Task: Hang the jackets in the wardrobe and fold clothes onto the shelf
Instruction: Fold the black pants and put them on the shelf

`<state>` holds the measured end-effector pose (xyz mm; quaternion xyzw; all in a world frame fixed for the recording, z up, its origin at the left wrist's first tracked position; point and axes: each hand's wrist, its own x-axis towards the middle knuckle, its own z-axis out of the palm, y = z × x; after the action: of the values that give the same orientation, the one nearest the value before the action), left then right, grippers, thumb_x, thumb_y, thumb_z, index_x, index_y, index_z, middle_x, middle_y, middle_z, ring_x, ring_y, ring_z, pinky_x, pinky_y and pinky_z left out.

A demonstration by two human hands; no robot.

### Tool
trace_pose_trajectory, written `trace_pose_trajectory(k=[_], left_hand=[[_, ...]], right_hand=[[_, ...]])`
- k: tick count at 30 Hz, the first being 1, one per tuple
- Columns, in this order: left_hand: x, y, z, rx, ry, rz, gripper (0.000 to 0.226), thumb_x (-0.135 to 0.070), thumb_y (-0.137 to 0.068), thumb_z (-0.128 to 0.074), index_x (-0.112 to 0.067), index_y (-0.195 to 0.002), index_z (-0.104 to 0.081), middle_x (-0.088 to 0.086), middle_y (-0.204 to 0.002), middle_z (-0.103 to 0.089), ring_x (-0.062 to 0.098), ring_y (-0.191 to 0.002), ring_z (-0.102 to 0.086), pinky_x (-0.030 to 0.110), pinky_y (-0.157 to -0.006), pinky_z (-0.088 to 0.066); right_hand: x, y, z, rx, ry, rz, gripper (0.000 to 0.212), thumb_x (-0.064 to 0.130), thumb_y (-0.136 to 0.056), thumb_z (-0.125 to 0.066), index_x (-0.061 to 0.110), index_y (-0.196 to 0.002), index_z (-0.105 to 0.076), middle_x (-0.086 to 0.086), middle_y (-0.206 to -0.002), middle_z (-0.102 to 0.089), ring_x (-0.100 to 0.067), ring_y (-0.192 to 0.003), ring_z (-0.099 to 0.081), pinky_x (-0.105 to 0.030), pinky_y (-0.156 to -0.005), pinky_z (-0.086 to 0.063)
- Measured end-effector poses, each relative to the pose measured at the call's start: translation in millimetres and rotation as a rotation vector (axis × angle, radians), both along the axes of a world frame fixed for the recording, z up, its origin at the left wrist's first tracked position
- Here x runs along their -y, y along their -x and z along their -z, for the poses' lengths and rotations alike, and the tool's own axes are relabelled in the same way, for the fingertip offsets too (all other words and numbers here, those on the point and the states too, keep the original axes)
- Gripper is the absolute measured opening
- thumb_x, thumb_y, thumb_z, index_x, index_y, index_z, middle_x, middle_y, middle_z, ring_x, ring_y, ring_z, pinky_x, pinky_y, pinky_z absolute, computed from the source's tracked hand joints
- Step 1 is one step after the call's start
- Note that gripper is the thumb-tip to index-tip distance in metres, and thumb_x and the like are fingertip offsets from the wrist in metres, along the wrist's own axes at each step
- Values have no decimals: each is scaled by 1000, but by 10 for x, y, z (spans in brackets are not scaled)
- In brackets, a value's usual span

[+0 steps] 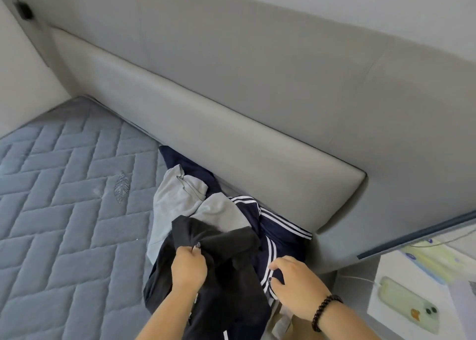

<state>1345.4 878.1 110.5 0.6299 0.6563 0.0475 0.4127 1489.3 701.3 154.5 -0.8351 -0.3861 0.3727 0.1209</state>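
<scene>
Soft even daylight — faint shadows, slight blur, wide-angle bending at edges.

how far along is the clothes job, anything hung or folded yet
Nothing looks finished: no wardrobe or shelf in view. In hand: the left hand grips the black garment, the right hand pinches the navy striped jacket. The grey garment lies unfolded on the mattress.

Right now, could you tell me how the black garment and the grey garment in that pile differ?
The black garment lies on top, nearest the person, gripped by the left hand; the grey garment lies farther back, partly under it, and neither hand touches it. Black is dark, grey pale. Both lie crumpled on the mattress.
</scene>
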Motion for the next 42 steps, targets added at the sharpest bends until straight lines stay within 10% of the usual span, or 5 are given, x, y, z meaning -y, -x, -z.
trace_pose_trajectory(k=[14,23,28,35,42], left_hand=[[676,887,-2163,444,41,261,36,-16,-100,-41,-14,-64,-40,10,-65,-44,24,-70,-47,39,-68,-46],[1354,1676,-2973,725,33,489,34,-21,-101,-45,-2,-74,-52,18,-76,-57,43,-87,-67,37,-76,-47],[1813,1901,-3026,913,125,523,11,-13,-93,-60,-8,-103,-61,1,-92,-74,13,-91,-67,26,-81,-52],[2592,2264,-2122,903,221,842,80,-25,-65,-87,-37,-129,-40,-25,-122,-55,-11,-113,-53,12,-87,-47],[3423,1927,-1955,707,245,1082,64,-23,-76,-81,-23,-130,-46,-6,-122,-60,9,-113,-58,33,-94,-50]], right_hand=[[330,1403,-1283,-102,-392,154,126,46,-67,-76,39,-146,22,10,-150,-20,-11,-131,-38,-30,-107,-39],[1018,2131,-2209,231,-732,456,39,2,-93,-48,23,-123,-62,2,-113,-68,-16,-106,-61,-17,-83,-44],[1416,2367,-2781,334,-872,662,40,-7,-88,-43,18,-104,-71,5,-94,-68,-14,-93,-60,-21,-78,-48],[2263,2657,-3370,443,-1002,764,46,-2,-89,-50,39,-71,-61,18,-72,-61,7,-69,-56,-4,-57,-41],[3312,2998,-3798,534,-953,850,32,-1,-90,-49,23,-83,-71,4,-79,-68,-6,-73,-60,-12,-61,-46]])
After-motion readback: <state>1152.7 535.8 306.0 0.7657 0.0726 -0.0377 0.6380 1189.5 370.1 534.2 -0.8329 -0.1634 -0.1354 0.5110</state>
